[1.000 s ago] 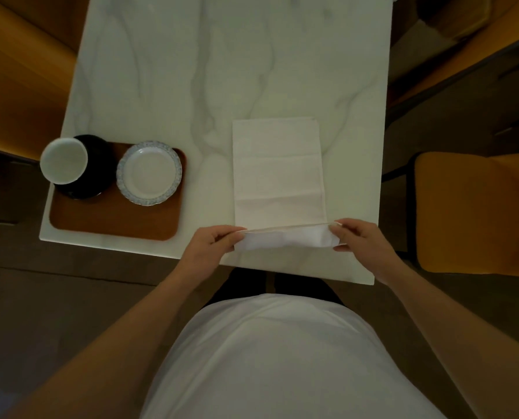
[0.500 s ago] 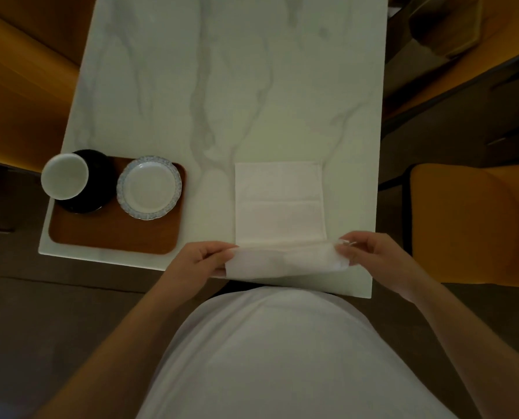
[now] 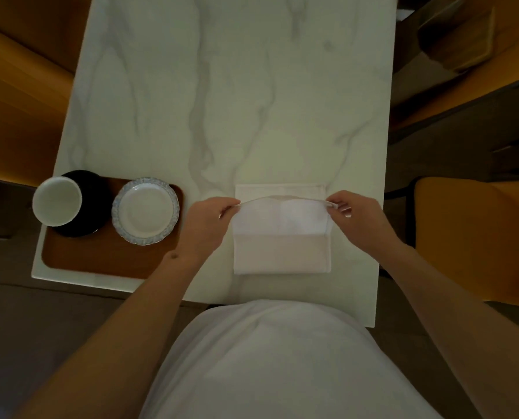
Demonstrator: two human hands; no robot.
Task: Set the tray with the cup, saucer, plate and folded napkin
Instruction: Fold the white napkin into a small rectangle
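A white napkin (image 3: 282,252) lies on the marble table, to the right of the tray. My left hand (image 3: 205,225) pinches its folded edge at the left corner. My right hand (image 3: 357,220) pinches the right corner, and the edge is lifted and carried toward the napkin's far end. A brown wooden tray (image 3: 101,261) sits at the table's near left corner. On it stands a white cup (image 3: 57,201) on a black saucer (image 3: 92,204), and beside them a small white plate (image 3: 145,210) with a blue patterned rim.
The white marble table (image 3: 237,86) stretches away from me. An orange chair (image 3: 475,237) stands at the right, orange seating (image 3: 19,101) at the left. The table's near edge is against my body.
Both hands have lifted the napkin's near edge and carried it away from me, folding it over. The napkin now lies shorter.
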